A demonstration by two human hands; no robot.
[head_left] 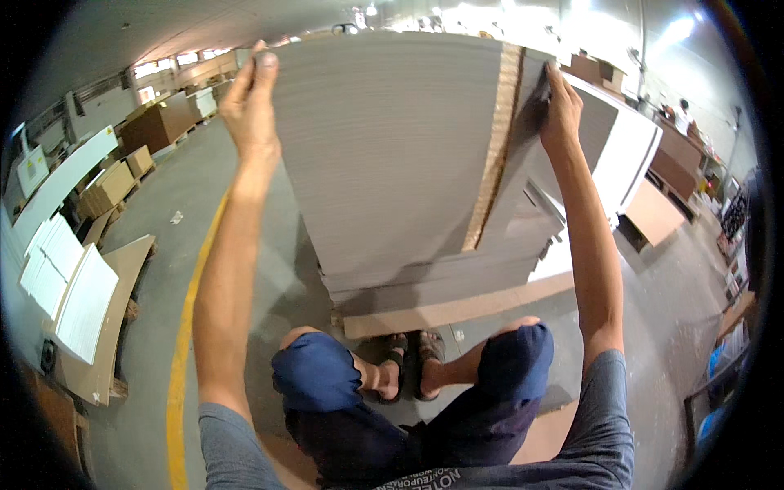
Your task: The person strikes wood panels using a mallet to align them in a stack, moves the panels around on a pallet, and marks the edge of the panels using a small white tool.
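Note:
In front of me rises a large grey board (392, 139) with fine horizontal lines, and a raw chipboard strip (496, 147) runs down its right part. Whether the lines are grain or stacked layers I cannot tell. My left hand (251, 110) grips the upper left edge, with the thumb along the near side. At the upper right edge, beyond the chipboard strip, my right hand (562, 106) is closed on the grey board; some of its fingers are hidden behind. Below lies a grey layered stack (425, 286) on a tan base board (457, 310).
My knees and sandalled feet (392, 367) are close to the base board. White panels (637, 155) stand at the right. A yellow floor line (184, 351) runs along my left, with stacked white boards (82, 302) on a pallet beyond it. Further stacks line the hall.

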